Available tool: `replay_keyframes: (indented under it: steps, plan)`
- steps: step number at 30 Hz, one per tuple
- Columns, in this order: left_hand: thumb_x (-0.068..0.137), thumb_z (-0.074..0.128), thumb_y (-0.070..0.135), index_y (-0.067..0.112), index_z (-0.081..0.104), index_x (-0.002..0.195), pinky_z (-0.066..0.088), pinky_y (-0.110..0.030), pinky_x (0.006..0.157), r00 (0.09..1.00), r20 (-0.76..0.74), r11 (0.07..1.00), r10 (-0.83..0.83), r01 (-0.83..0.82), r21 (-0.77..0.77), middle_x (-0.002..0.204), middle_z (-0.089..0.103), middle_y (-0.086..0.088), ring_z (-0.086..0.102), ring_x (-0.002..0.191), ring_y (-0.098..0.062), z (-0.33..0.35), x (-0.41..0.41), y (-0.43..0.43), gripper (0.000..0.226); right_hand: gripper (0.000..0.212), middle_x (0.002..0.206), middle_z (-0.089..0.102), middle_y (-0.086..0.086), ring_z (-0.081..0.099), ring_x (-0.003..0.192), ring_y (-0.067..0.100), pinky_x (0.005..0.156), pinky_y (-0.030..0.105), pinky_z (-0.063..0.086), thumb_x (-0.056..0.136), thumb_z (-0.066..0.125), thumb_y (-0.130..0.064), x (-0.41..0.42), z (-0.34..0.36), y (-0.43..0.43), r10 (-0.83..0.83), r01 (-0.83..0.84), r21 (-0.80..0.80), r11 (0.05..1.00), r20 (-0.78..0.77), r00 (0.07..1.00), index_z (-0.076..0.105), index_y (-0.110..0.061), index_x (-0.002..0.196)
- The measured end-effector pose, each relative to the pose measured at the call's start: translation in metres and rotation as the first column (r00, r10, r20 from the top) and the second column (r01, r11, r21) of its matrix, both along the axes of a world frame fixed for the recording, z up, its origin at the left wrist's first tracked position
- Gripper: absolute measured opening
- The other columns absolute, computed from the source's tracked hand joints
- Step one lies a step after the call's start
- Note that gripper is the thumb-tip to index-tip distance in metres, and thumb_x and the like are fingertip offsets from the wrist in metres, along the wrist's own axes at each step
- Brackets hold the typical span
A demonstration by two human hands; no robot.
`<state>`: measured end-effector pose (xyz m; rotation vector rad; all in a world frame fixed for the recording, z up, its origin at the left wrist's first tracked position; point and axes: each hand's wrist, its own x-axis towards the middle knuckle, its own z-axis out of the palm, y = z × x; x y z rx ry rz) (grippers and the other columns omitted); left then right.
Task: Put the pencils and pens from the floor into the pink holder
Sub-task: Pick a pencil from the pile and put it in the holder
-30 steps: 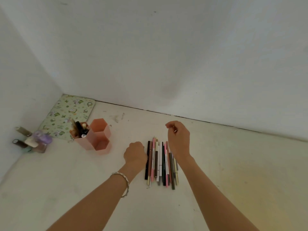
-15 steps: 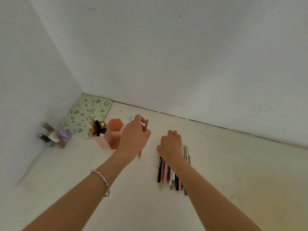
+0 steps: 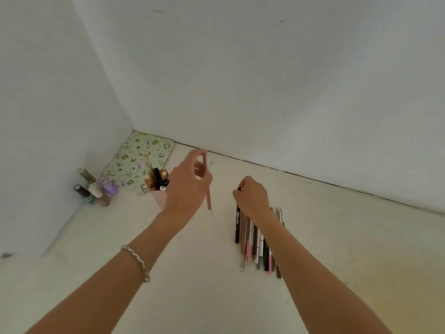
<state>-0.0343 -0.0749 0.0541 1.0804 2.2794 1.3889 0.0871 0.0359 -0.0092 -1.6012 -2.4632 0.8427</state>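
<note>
My left hand (image 3: 186, 186) holds a brown pencil (image 3: 208, 201) upright, just right of the pink holder (image 3: 160, 197), and hides most of the holder. Several pens stand in the holder's left compartment (image 3: 156, 180). My right hand (image 3: 252, 196) is closed over the far end of a row of several pens and pencils (image 3: 255, 242) lying side by side on the floor. A dark tip shows at its fingertips; whether it grips one pen I cannot tell.
A green patterned pad (image 3: 138, 162) lies in the corner behind the holder. Several small bottles (image 3: 96, 190) stand against the left wall. White walls close off the left and far sides. The floor (image 3: 192, 273) is pale.
My left hand took a brown pencil from the row and carried it left to the holder. My right hand came down onto the row's far end. The view shifted left.
</note>
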Motion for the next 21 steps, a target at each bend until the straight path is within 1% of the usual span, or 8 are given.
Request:
replay_keyframes:
  steps: [4, 8, 11, 13, 15, 17, 19, 21]
  plan:
    - [0.086, 0.063, 0.005, 0.037, 0.054, 0.111, 0.052, -0.010, 0.061, 0.970, -0.032, 0.927, 0.242, -0.221, 0.304, 0.092, 0.063, 0.014, 0.065, 0.078, 0.001, 0.036, -0.054, -0.023, 0.042, 0.012, 0.075, 0.060, -0.007, 0.053, 0.060, 0.004, 0.055, 0.020, 0.041, 0.086, 0.055, -0.011, -0.011, 0.053, 0.013, -0.194, 0.176, -0.082, 0.981, -0.428, 0.883, 0.059, -0.012, 0.098]
    - [0.086, 0.062, 0.002, 0.029, 0.054, 0.115, 0.055, -0.015, 0.065, 0.930, -0.050, 0.880, 0.364, -0.325, 0.346, 0.090, 0.059, 0.016, 0.063, 0.078, 0.004, 0.031, -0.087, -0.048, 0.040, 0.013, 0.076, 0.061, -0.008, 0.052, 0.052, -0.006, 0.047, 0.006, 0.038, 0.089, 0.056, -0.008, -0.030, 0.094, 0.005, -0.232, 0.228, -0.108, 0.968, -0.735, 0.638, 0.057, -0.018, 0.097]
    - [0.088, 0.062, 0.006, 0.031, 0.054, 0.116, 0.055, -0.015, 0.070, 0.948, -0.102, 0.933, 0.301, -0.271, 0.237, 0.097, 0.063, 0.008, 0.063, 0.083, 0.001, 0.003, -0.088, -0.056, 0.037, 0.013, 0.085, 0.063, -0.009, 0.059, 0.069, 0.002, 0.060, 0.007, 0.042, 0.092, 0.057, -0.010, -0.048, 0.107, -0.011, -0.188, 0.222, -0.076, 0.972, -0.816, 0.547, 0.058, -0.017, 0.103]
    - [0.089, 0.063, 0.009, 0.025, 0.060, 0.114, 0.055, -0.023, 0.079, 0.961, -0.178, 0.974, 0.214, -0.196, 0.112, 0.102, 0.064, 0.002, 0.064, 0.089, -0.009, -0.019, -0.085, -0.060, 0.030, 0.014, 0.089, 0.062, -0.010, 0.059, 0.074, 0.004, 0.068, 0.011, 0.046, 0.092, 0.057, -0.009, -0.058, 0.108, -0.022, -0.151, 0.198, -0.053, 0.979, -0.838, 0.524, 0.059, -0.016, 0.104]
    - [0.084, 0.069, 0.013, 0.018, 0.070, 0.104, 0.044, -0.028, 0.089, 0.909, -0.382, 0.982, 0.167, -0.189, -0.019, 0.107, 0.064, -0.002, 0.062, 0.102, -0.021, -0.032, -0.081, -0.066, 0.020, 0.014, 0.090, 0.063, -0.009, 0.060, 0.078, 0.005, 0.073, 0.017, 0.049, 0.093, 0.057, -0.010, -0.065, 0.105, -0.033, -0.103, 0.160, -0.021, 0.987, -0.844, 0.526, 0.060, -0.016, 0.105]
    - [0.081, 0.071, 0.015, 0.015, 0.074, 0.103, 0.036, -0.032, 0.096, 0.839, -0.501, 0.969, 0.214, -0.248, -0.001, 0.114, 0.064, -0.006, 0.057, 0.111, -0.027, -0.035, -0.084, -0.075, 0.022, 0.015, 0.092, 0.064, -0.008, 0.061, 0.082, 0.006, 0.077, 0.018, 0.050, 0.094, 0.057, -0.010, -0.072, 0.100, -0.044, -0.027, 0.105, 0.036, 0.994, -0.839, 0.544, 0.060, -0.017, 0.108]
    - [0.085, 0.061, 0.015, 0.013, 0.068, 0.113, 0.041, -0.040, 0.099, 0.836, -0.457, 0.951, 0.305, -0.294, 0.097, 0.117, 0.062, -0.007, 0.053, 0.113, -0.027, -0.027, -0.092, -0.085, 0.029, 0.017, 0.095, 0.065, -0.007, 0.061, 0.085, 0.005, 0.080, 0.016, 0.049, 0.095, 0.057, -0.011, -0.080, 0.096, -0.055, 0.063, 0.046, 0.107, 0.993, -0.826, 0.560, 0.061, -0.019, 0.109]
    - [0.087, 0.053, 0.009, 0.013, 0.062, 0.118, 0.047, -0.045, 0.094, 0.876, -0.331, 0.936, 0.351, -0.319, 0.147, 0.117, 0.058, -0.005, 0.054, 0.110, -0.025, -0.016, -0.101, -0.093, 0.033, 0.019, 0.099, 0.064, -0.008, 0.061, 0.089, 0.003, 0.081, 0.012, 0.047, 0.095, 0.056, -0.012, -0.087, 0.090, -0.065, 0.135, 0.000, 0.166, 0.986, -0.801, 0.583, 0.061, -0.020, 0.111]
